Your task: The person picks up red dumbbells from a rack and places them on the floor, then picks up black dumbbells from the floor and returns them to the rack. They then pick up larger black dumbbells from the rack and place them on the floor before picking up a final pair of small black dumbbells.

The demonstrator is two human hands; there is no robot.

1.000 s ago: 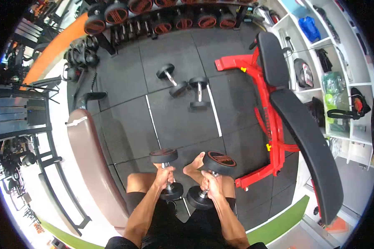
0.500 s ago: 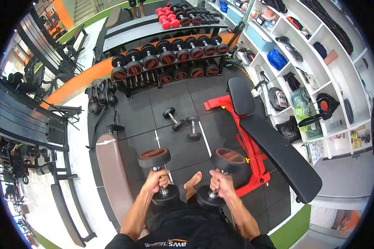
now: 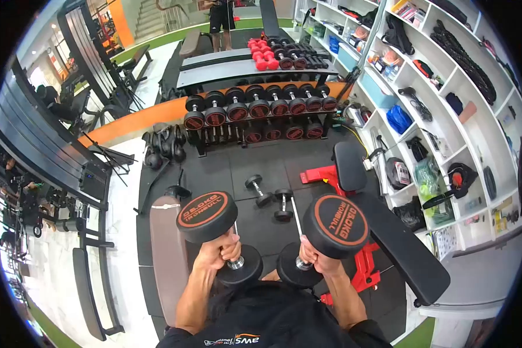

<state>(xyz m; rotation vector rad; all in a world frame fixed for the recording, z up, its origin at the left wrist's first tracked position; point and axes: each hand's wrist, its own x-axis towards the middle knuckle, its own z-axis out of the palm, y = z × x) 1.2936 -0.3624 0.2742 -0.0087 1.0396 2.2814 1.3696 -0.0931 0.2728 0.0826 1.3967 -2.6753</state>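
Observation:
My left hand (image 3: 219,253) is wrapped around the metal handle of a black dumbbell (image 3: 207,217); orange lettering and a ring mark its upper end. A matching dumbbell (image 3: 337,226) is gripped in my right hand (image 3: 319,258). Both are raised in front of my chest and tilted, the lettered ends up and outward, the lower ends close together near my shirt (image 3: 267,316). Beyond them, two smaller dumbbells lie on the dark floor: one on the left (image 3: 258,190) and one on the right (image 3: 283,205).
A brown padded bench (image 3: 167,249) stands on my left, a black bench (image 3: 406,249) with a red frame on my right. Ahead is a dumbbell rack (image 3: 214,75). White shelves (image 3: 446,133) line the right side. A person (image 3: 220,23) stands behind the rack.
Both dumbbells have come up closer to the camera, their lettered ends now larger and turned toward me. The view has tilted up, showing more of the person behind the rack.

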